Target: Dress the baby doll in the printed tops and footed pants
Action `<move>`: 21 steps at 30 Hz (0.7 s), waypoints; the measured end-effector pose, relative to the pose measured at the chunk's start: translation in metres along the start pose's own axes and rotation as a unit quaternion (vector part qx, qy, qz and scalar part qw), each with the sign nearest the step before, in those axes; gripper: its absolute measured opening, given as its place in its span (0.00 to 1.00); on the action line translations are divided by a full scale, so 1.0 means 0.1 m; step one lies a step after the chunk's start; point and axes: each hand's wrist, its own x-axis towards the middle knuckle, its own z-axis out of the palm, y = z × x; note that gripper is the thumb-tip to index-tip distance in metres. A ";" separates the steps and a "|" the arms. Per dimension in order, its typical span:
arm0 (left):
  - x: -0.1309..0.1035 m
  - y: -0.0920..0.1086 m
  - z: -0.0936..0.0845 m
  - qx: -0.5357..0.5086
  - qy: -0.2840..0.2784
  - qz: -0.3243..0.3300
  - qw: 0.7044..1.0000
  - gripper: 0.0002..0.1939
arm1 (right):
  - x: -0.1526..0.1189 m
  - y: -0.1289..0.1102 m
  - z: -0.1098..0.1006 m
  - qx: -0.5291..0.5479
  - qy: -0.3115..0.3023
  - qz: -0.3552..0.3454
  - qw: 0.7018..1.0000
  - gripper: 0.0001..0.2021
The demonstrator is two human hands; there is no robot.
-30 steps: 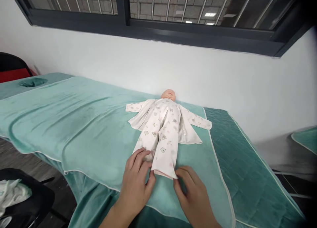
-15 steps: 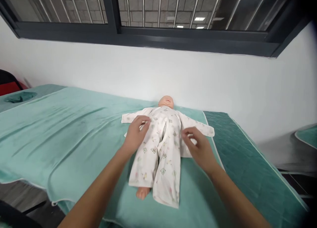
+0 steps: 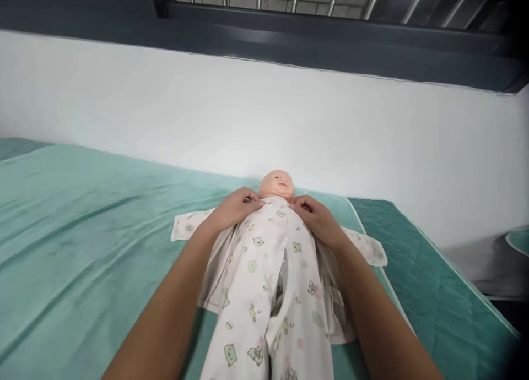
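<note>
A baby doll [image 3: 276, 183] lies on its back on a teal cloth, its head toward the wall. White printed baby trousers [image 3: 264, 270] with an open slit at the crotch cover its front, reaching up to just below the chin. Beneath them spreads a white baby jacket, one sleeve [image 3: 185, 226] out to each side. My left hand [image 3: 242, 206] has thumb and fingers pinched at the trousers' upper edge, left of the doll's neck. On the other side of the neck, my right hand [image 3: 312, 212] pinches the same edge. The trouser leg ends run out of view.
The teal cloth [image 3: 74, 231] covers the bed, with a darker quilted green pad [image 3: 430, 281] on the right. A white wall [image 3: 165, 110] rises directly behind the doll's head. Above is a dark window frame [image 3: 256, 38] with metal bars.
Both hands have moved forward from above the doll's middle to the trousers' upper edge by the neck and closed on it. The view has come nearer; the doll's foot has left the picture.
</note>
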 end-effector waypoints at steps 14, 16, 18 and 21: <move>0.07 -0.04 0.04 0.041 -0.001 0.009 0.999 0.14 | 0.07 0.01 -0.24 0.012 -0.168 -0.034 0.985 0.13; 0.08 -0.04 0.06 0.061 0.023 0.012 0.998 0.14 | 0.09 0.03 -0.21 0.003 -0.141 -0.036 0.989 0.13; 0.11 -0.05 0.10 0.089 0.056 0.013 0.994 0.13 | 0.11 0.05 -0.17 -0.027 -0.097 -0.021 0.995 0.13; 0.17 -0.06 0.16 0.144 0.108 0.016 0.984 0.09 | 0.14 0.05 -0.10 -0.100 -0.037 0.015 0.994 0.13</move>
